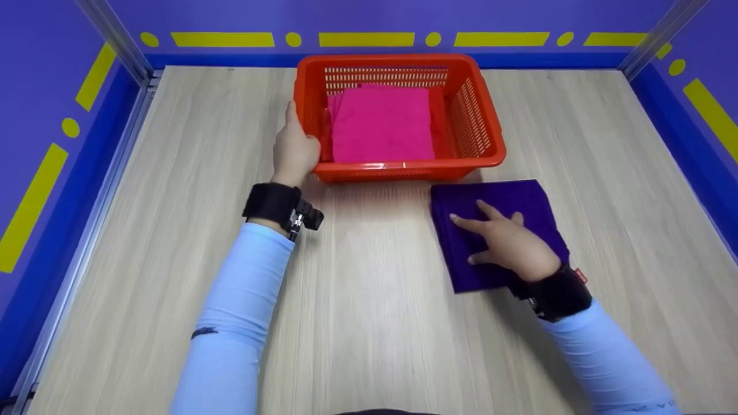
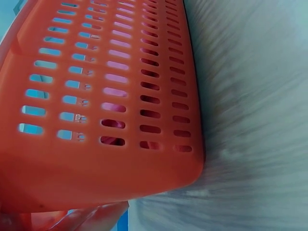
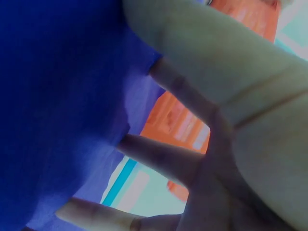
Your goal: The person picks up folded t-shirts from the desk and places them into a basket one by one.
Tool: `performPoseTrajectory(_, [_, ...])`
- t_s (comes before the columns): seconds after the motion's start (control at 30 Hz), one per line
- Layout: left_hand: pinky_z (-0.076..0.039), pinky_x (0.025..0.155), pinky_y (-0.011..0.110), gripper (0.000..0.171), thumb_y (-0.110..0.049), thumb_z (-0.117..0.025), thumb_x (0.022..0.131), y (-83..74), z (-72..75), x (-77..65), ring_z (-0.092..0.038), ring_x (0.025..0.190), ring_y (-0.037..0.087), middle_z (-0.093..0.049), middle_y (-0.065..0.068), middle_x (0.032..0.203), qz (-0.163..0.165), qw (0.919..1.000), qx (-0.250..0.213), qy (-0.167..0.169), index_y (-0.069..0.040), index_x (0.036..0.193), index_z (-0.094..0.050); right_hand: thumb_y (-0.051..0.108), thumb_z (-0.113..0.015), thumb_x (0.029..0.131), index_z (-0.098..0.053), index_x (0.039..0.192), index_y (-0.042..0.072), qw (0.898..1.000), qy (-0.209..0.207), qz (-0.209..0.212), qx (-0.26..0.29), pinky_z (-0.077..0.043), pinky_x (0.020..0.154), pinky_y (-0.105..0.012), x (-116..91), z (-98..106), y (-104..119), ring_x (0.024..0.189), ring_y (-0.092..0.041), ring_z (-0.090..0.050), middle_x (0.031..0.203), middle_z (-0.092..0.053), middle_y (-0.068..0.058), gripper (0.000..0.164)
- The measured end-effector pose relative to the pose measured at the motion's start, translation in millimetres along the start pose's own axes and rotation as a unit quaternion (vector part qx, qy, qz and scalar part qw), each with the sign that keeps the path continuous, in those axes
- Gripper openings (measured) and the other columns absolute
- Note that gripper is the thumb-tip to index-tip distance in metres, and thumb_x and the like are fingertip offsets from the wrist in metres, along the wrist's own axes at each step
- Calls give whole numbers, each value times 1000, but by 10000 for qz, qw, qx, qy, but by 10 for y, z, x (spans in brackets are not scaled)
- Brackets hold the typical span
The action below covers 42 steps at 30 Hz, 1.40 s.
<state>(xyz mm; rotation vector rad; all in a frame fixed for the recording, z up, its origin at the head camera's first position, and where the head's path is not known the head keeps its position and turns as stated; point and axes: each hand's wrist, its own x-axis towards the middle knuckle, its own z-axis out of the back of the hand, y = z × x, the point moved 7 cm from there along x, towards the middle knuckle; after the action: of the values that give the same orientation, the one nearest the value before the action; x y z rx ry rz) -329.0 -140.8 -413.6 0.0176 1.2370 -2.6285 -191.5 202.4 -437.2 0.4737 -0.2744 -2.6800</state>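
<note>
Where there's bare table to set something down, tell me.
Bare table lies left of the red basket and left hand, between the sleeves, and right of the purple cloth. Crowded: between basket and cloth; right hand on cloth.

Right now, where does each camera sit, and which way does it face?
Head: on the head, facing forward and down at the red basket and purple cloth; left hand, right hand and both sleeves show.
Left wrist: worn there, facing the basket's slotted wall; probably part of that hand below.
Right wrist: worn there, facing the cloth; that hand's fingers show.
Head and right wrist share cloth and basket.
</note>
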Motion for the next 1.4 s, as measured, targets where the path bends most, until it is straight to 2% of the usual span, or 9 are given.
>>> performPoseTrajectory(0.13, [-52, 89, 40, 76, -4, -42, 99, 1, -10, 0, -62, 100, 30, -65, 22, 116, -44, 10000, -3, -1, -13, 164, -4, 16, -86, 78, -48, 153, 19, 10000, 70, -1, -50, -16, 102, -84, 88, -50, 184, 141, -57, -29, 153, -29, -41, 83])
performPoseTrajectory(0.47, [-52, 93, 41, 76, -4, -42, 99, -2, -14, 3, -63, 107, 29, -62, 22, 131, -41, 10000, -1, -21, -13, 164, -5, 24, -85, 80, -45, 155, 23, 9992, 136, 16, -373, -36, 101, -75, 303, -139, 610, 126, -70, -38, 153, -30, -40, 84])
performPoseTrajectory(0.57, [-52, 94, 41, 76, -5, -42, 99, -4, -8, 12, -63, 107, 29, -62, 22, 130, -34, 10000, -4, -20, -13, 164, -4, 26, -85, 81, -44, 155, 26, 9991, 141, -3, -408, -47, 94, -68, 365, -148, 727, 121, -73, -39, 154, -31, -38, 85])
performPoseTrajectory(0.7, [-52, 94, 41, 76, -5, -42, 99, 5, -9, 15, -63, 106, 29, -63, 22, 129, -20, 10000, -22, -14, -14, 164, -4, 30, -84, 82, -43, 155, 30, 9986, 193, -81, -485, -57, 81, -59, 453, -177, 868, 115, -70, -42, 155, -31, -36, 84])
performPoseTrajectory(0.9, [-52, 93, 41, 76, -4, -42, 99, 11, -2, 8, -63, 109, 29, -64, 22, 126, -54, 9999, -46, -76, -12, 164, -6, 36, -82, 83, -40, 156, 34, 9975, 356, -278, -550, -59, 78, -57, 586, -227, 1059, 119, -66, -40, 159, -27, -32, 85])
performPoseTrajectory(1.1, [-51, 98, 41, 76, -4, -42, 98, -2, 7, -11, -62, 117, 30, -61, 21, 135, -50, 10000, -35, -62, -12, 164, -5, 38, -82, 81, -40, 156, 34, 9973, 324, -218, -629, -59, 77, -53, 675, -245, 1221, 109, -59, -46, 158, -28, -33, 86])
performPoseTrajectory(1.4, [-51, 98, 38, 76, -6, -42, 99, 12, 17, -3, -62, 114, 28, -61, 20, 136, 78, 9999, -97, 22, -15, 164, -4, 40, -81, 80, -40, 156, 34, 9970, 159, -105, -748, -60, 74, -52, 715, -248, 1280, 108, -58, -47, 157, -31, -33, 86])
